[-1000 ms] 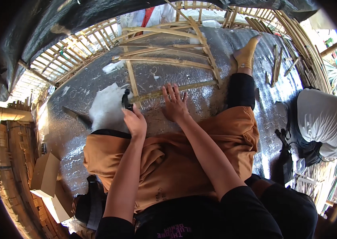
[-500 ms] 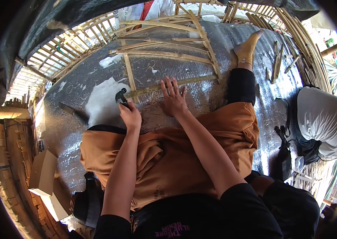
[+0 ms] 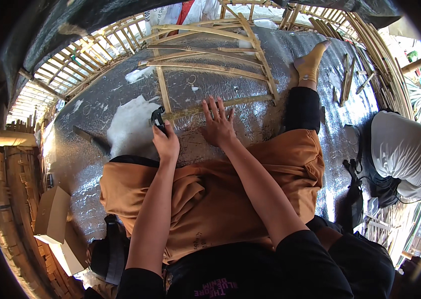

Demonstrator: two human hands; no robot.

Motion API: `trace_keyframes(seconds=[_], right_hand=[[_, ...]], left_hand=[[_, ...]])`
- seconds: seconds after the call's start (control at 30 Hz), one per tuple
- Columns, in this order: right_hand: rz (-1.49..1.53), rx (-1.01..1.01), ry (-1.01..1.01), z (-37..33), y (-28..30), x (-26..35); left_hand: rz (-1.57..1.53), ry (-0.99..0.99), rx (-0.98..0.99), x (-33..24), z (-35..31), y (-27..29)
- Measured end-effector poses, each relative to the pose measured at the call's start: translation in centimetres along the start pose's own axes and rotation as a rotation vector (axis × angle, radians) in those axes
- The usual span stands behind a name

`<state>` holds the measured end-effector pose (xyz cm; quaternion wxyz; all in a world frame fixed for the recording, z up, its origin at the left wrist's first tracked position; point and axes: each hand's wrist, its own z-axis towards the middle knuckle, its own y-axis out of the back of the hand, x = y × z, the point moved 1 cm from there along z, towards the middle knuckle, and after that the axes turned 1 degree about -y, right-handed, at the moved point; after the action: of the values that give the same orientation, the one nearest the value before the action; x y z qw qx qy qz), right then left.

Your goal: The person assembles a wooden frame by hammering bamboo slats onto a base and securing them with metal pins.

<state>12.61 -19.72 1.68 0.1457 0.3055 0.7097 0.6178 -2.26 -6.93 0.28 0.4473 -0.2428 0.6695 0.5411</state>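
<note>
My left hand is closed round a black claw hammer. The hammer's head stands beside the near left corner of a bamboo frame; whether it touches the frame I cannot tell. My right hand is open, fingers spread over the frame's near bamboo strip, and holds nothing. Several slats cross the frame between two long side strips, away from me. My outstretched right leg, in a yellow sock, lies to the right of the frame.
Silvery sheeting covers the floor, with a white patch left of the hammer. A dark flat blade-like piece lies further left. Loose bamboo strips lie right of my foot. Another person sits at the right. A cardboard box stands lower left.
My left hand has shifted slightly right, and the hammer has turned, its head now closer to the frame's corner. My right hand stays nearly in place on the strip.
</note>
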Motion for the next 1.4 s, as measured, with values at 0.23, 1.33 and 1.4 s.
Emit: trace_keyframes(seconds=[0.23,1.33,1.4], right_hand=[[0.017,-0.016,0.046,-0.1,1.0,0.2],[1.406,0.317,-0.226,-4.3,1.1,-4.5],[1.238,0.200,-0.153,-3.7,-0.1,-5.4]], left_hand=[[-0.015,-0.048,0.138,1.4,0.5,-0.5],[0.518,-0.621,0.557,-9.6,-0.5,2.0],[0.669,-0.619,0.469,-7.7,1.7,3.3]])
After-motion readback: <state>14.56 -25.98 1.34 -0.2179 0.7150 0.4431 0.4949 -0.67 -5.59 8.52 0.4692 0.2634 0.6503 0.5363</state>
